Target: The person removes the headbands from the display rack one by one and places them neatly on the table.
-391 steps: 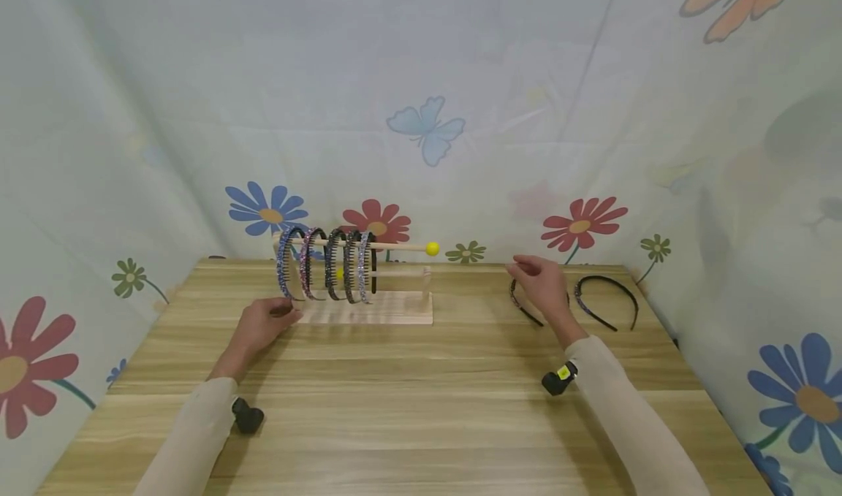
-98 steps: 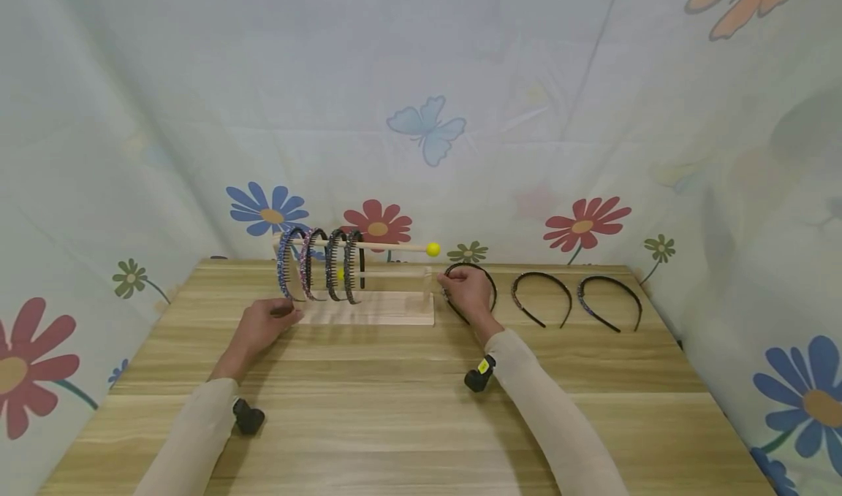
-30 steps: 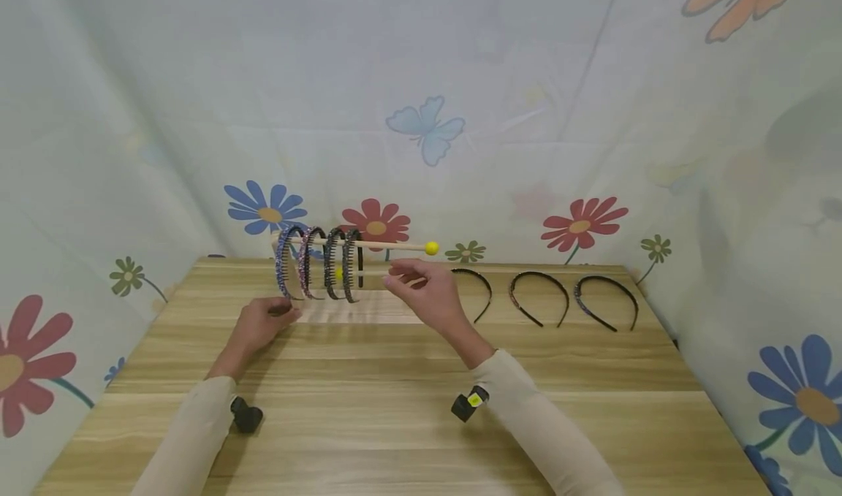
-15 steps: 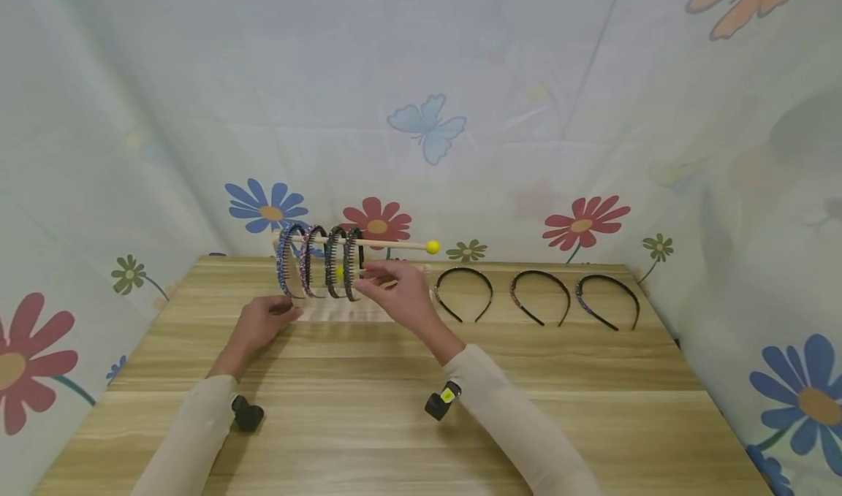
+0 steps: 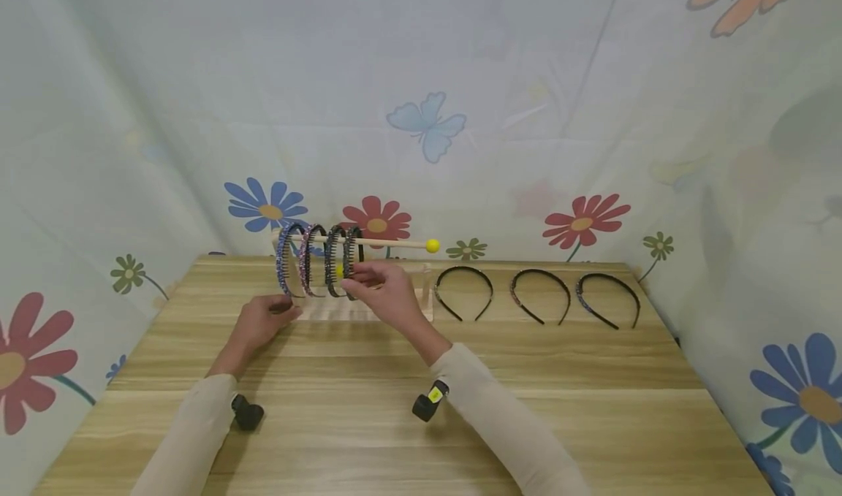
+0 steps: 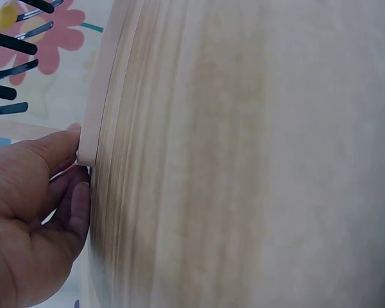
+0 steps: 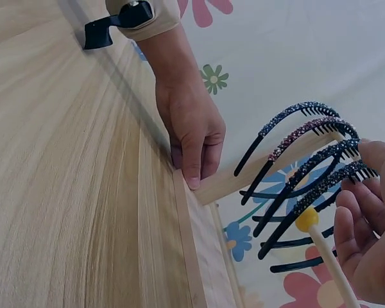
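Your right hand [image 5: 388, 295], near the middle of the frame, pinches the rightmost dark headband [image 7: 317, 191] of four hanging side by side on the wooden stand [image 5: 322, 310]. Left of it, your left hand [image 5: 261, 324] grips the left end of the stand's base. Three more headbands [image 5: 541, 270] lie in a row on the table [image 5: 368, 408], right of center.

Gripping a rack [image 5: 325, 310] by its left end with the left hand [image 5: 259, 323], pinching the rightmost of four hung headbands [image 5: 349, 251] with the right hand [image 5: 388, 294]; beside three loose headbands [image 5: 541, 270] on a table [image 5: 342, 423].
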A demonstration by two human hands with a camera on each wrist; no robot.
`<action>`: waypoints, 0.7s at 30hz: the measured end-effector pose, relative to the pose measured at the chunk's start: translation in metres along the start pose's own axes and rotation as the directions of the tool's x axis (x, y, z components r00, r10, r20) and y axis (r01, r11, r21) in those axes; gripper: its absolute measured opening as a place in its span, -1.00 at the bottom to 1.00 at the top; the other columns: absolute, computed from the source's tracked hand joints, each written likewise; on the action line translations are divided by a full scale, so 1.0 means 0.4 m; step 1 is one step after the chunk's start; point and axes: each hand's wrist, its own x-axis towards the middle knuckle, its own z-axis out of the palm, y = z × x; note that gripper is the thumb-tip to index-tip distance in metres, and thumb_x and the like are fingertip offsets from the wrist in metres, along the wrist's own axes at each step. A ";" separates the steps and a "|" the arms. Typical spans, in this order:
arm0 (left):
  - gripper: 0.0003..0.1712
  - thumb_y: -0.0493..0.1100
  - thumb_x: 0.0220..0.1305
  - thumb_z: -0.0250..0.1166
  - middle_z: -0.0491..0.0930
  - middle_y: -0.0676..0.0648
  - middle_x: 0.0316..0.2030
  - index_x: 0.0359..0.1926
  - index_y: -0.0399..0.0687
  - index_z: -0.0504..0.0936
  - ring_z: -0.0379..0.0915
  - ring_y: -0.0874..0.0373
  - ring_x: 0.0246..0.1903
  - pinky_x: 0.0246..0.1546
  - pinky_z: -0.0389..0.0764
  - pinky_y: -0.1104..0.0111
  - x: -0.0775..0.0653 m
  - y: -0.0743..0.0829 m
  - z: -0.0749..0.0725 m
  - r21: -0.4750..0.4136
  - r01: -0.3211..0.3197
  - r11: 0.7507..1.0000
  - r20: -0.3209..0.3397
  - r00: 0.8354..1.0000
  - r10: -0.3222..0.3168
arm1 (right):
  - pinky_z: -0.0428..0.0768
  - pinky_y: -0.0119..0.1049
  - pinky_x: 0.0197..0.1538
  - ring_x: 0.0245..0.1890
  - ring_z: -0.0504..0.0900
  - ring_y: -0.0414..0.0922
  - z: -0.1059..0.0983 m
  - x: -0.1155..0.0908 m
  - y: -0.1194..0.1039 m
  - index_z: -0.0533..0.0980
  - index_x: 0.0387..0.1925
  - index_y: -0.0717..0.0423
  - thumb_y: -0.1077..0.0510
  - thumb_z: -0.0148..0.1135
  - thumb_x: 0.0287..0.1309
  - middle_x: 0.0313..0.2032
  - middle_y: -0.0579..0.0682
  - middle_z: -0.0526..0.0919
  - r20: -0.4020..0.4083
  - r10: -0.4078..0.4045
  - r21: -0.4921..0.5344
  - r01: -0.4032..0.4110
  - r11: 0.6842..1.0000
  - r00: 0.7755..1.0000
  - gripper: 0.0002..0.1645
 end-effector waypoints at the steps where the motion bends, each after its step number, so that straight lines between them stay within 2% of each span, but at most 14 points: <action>1: -0.57 -0.02 0.42 0.34 0.73 -0.29 -0.04 0.07 -0.32 0.70 0.66 -0.23 0.01 0.01 0.63 -0.08 0.000 0.000 0.000 0.000 0.000 1.000 -0.001 1.000 0.000 | 0.70 -0.33 -0.14 -0.16 0.72 -0.23 0.001 0.000 0.000 0.67 0.11 0.03 -0.08 0.44 0.25 -0.11 -0.08 0.79 -0.001 0.002 -0.002 -0.002 1.000 1.000 -0.53; 12: -0.60 -0.03 0.42 0.34 0.74 -0.28 -0.06 0.03 -0.29 0.72 0.66 -0.22 -0.01 0.01 0.63 -0.07 0.001 0.001 0.001 0.014 0.006 1.000 -0.003 1.000 -0.006 | 0.68 -0.38 -0.16 -0.18 0.71 -0.21 0.002 0.005 0.003 0.70 0.03 0.09 0.02 0.41 0.29 -0.13 -0.03 0.78 0.001 0.000 -0.055 0.000 0.998 1.000 -0.65; 21: -0.62 -0.02 0.42 0.35 0.75 -0.25 -0.08 0.01 -0.27 0.73 0.67 -0.18 -0.02 -0.03 0.64 -0.02 0.001 0.005 0.001 0.011 0.010 1.000 -0.003 1.000 -0.009 | 0.67 -0.37 -0.07 -0.13 0.70 -0.18 -0.022 0.005 -0.010 0.68 0.04 0.12 0.07 0.37 0.33 -0.15 -0.02 0.76 -0.019 -0.001 -0.091 0.000 0.996 1.000 -0.68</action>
